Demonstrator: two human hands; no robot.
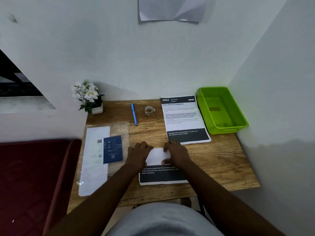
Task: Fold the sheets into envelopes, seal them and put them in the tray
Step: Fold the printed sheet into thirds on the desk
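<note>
Green tray (238,116) at the desk's back right corner holds maybe one small flat brownish piece, hard to tell, while left hand (139,153) and right hand (176,153) pinch the folded-over white top of a printed sheet (157,157) front centre on the desk (221,160).

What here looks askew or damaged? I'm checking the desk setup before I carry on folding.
The grey sheet on the wall is creased and its lower edge curls away. On the desk, the blue pen lies slightly slanted. Nothing looks spilled.
</note>
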